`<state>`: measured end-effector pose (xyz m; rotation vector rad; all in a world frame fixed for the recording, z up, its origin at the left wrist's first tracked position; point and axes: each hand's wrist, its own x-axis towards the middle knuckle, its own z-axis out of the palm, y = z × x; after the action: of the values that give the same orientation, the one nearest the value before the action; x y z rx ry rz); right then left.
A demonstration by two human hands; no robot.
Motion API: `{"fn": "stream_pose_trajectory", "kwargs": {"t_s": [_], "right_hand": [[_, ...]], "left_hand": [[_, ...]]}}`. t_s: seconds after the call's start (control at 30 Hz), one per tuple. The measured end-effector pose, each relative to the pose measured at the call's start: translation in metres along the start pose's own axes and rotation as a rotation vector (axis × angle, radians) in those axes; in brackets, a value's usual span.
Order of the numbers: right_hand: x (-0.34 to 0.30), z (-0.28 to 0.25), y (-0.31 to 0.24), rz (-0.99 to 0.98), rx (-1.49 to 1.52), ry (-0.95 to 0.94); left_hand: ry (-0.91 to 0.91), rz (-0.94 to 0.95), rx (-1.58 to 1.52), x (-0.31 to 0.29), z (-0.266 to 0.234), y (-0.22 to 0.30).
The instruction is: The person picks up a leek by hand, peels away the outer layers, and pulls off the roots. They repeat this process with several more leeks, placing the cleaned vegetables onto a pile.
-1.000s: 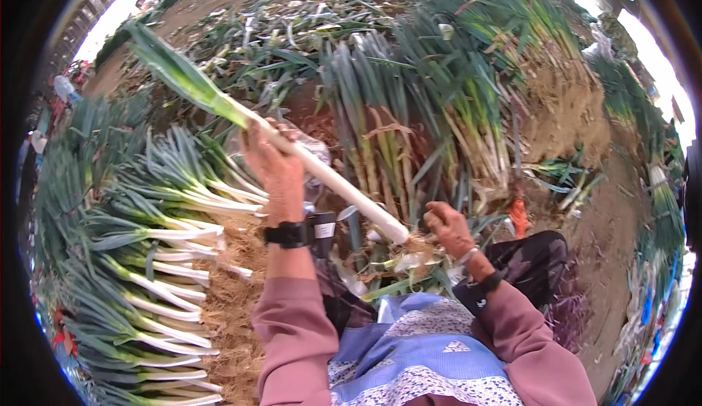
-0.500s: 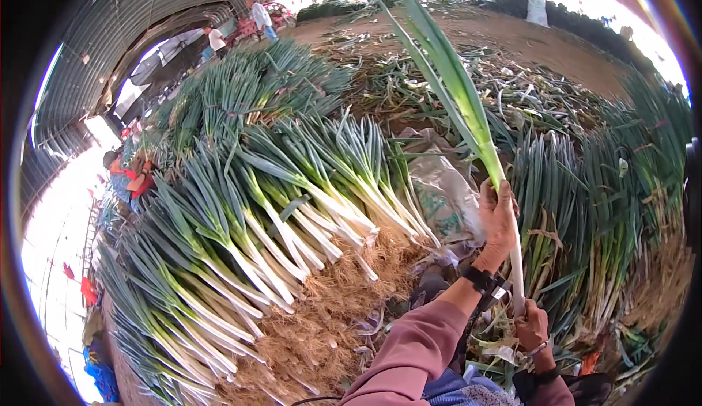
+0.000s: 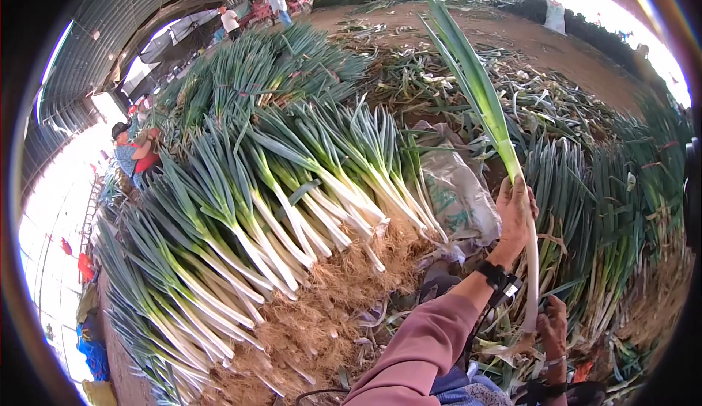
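My left hand (image 3: pixel 515 212) is closed around the white stalk of a long green onion (image 3: pixel 532 260), held upright with its green leaves (image 3: pixel 479 88) pointing up and away. At the stalk's lower end, the pale roots (image 3: pixel 521 344) show. Just right of those roots is my right hand (image 3: pixel 553 327), its fingers curled; whatever is in them is hidden. Left of my arms lies a wide row of green onions (image 3: pixel 278 223), their white ends and tangled brown roots (image 3: pixel 322 333) turned toward me.
A whitish plastic sack (image 3: pixel 461 187) lies beyond my left forearm. To the right, more onions (image 3: pixel 585 216) stand in a dense bank. Loose trimmed leaves (image 3: pixel 504 77) cover the ground ahead. A person (image 3: pixel 135 154) works at the far left; others stand farther back.
My right hand has come off the stalk's lower end and now sits beside the roots, which have come into sight. The left hand keeps its hold, and the whole view has shifted slightly.
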<state>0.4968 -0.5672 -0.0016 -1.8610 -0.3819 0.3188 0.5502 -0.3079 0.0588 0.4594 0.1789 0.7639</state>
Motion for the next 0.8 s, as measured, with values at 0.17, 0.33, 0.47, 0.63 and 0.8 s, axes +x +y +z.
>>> {"fn": "stream_pose_trajectory", "kwargs": {"t_s": [0.17, 0.33, 0.47, 0.63, 0.8], "right_hand": [[0.021, 0.023, 0.022, 0.006, 0.099, -0.219], [0.045, 0.059, -0.041, -0.270, -0.255, 0.057], [0.024, 0.052, -0.044, -0.261, -0.256, -0.026], [-0.043, 0.025, -0.023, 0.046, 0.216, -0.154], [-0.056, -0.006, -0.008, 0.226, 0.541, -0.219]], "left_hand": [[-0.013, -0.065, 0.087, -0.008, 0.010, -0.014], [0.022, -0.056, 0.471, -0.038, -0.017, -0.059], [0.198, -0.235, 0.312, -0.022, -0.018, -0.052], [0.371, -0.372, -0.039, 0.010, -0.040, -0.047], [0.338, -0.311, -0.126, 0.011, -0.049, -0.035]]}}
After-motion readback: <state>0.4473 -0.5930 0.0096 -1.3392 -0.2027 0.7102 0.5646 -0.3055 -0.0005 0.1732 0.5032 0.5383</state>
